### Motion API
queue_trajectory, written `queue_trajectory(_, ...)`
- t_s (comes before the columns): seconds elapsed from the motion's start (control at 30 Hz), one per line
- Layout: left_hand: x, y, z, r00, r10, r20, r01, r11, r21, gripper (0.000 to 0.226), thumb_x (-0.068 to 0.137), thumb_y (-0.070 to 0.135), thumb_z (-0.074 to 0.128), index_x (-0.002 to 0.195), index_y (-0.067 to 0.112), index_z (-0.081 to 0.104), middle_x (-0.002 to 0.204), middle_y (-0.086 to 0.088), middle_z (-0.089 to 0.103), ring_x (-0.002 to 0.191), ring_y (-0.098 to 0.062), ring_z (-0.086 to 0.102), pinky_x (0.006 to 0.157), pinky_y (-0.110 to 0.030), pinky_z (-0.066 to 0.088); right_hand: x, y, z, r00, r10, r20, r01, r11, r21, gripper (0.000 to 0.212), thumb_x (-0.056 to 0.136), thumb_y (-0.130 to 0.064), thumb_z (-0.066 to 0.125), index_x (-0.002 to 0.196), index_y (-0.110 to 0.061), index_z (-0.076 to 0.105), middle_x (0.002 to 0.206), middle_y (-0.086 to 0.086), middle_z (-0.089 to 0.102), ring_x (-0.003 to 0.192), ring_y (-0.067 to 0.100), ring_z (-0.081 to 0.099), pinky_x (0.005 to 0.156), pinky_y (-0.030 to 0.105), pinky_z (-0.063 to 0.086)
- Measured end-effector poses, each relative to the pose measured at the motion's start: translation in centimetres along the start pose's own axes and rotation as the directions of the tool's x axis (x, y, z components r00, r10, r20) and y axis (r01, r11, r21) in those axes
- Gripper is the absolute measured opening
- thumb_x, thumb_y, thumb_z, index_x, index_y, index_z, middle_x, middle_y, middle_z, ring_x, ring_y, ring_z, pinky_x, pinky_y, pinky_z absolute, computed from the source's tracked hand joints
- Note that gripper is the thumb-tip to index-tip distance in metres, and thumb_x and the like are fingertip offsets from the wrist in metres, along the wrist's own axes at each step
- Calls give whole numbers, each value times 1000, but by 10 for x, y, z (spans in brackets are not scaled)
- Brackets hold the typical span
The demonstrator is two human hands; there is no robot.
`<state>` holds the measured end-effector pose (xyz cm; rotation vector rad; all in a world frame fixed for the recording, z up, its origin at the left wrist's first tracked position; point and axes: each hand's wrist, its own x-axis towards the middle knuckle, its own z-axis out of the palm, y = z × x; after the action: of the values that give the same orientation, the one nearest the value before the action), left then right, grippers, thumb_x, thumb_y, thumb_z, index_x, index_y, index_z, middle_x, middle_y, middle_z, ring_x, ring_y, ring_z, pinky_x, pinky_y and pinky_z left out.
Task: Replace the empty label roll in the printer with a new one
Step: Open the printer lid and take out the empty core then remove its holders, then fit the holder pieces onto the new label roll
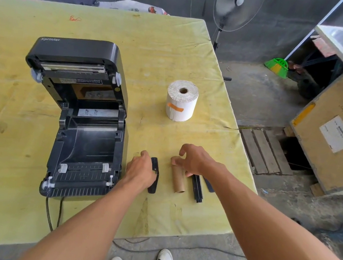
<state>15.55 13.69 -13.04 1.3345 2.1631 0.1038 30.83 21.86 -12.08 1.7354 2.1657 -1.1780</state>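
1. Left hand (141,170) rests closed on a black end plate (154,177), lower centre.
2. Right hand (192,161) hovers, fingers loosely curled, gripping nothing, over the empty core (178,180).
3. New label roll (181,100) stands upright, centre frame, apart from the open printer (83,121); judged dense, stiff; grip around its sides.

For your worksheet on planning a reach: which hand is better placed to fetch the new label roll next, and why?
Probably the right hand. The new label roll stands on the table almost straight beyond it, and it hovers over the empty cardboard tube with loosely curled fingers. The left hand rests on a black plastic part beside the printer.
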Motion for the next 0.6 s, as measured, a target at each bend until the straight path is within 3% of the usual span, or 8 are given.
queue_trajectory(0.13, 3, 5, -30, 993, 113, -28, -112, 993, 22, 33, 93, 14, 63, 121, 7, 47, 103, -9, 59, 89, -28, 63, 77, -43, 57, -11, -7, -15, 997, 45, -65, -49, 996, -68, 41, 98, -39, 59, 117, -3, 58, 86, 20, 76, 80, 34, 74, 78, 38, 56)
queue_trajectory(0.23, 12, 14, -60, 967, 218, -133, -219, 976, 11, 31, 93, 8, 60, 122, 8, 47, 100, -10, 63, 84, -26, 65, 77, -45, 58, -15, -16, -25, 992, 55, -117, -64, 995, -78, 45, 97, -43, 59, 117, -2, 57, 85, 19, 76, 79, 33, 73, 77, 37, 53)
queue_trajectory(0.4, 30, 32, -110, 878, 381, -291, -396, 918, 8, 28, 93, 3, 55, 119, 9, 49, 96, -9, 63, 77, -24, 63, 67, -44, 57, -10, -28, -37, 954, 73, -289, -79, 997, -7, 51, 97, -38, 60, 135, -10, 45, 125, 17, 60, 95, 29, 56, 77, 36, 44)
queue_trajectory(0.5, 49, 43, -126, 806, 489, -333, -501, 864, 56, 40, 91, 7, 62, 127, 12, 49, 118, -13, 58, 95, -27, 59, 72, -35, 46, 0, -34, -48, 939, 102, -328, -96, 995, 33, 51, 97, -30, 61, 138, -8, 42, 127, 17, 58, 103, 31, 56, 81, 37, 45)
queue_trajectory(0.6, 73, 57, -132, 772, 586, -246, -564, 810, 158, 62, 87, 8, 68, 142, 15, 41, 143, -12, 44, 127, -31, 46, 95, -41, 47, 20, -35, -61, 947, 103, -305, -96, 995, 40, 57, 95, -25, 63, 144, -9, 37, 125, 15, 61, 111, 33, 58, 91, 42, 50)
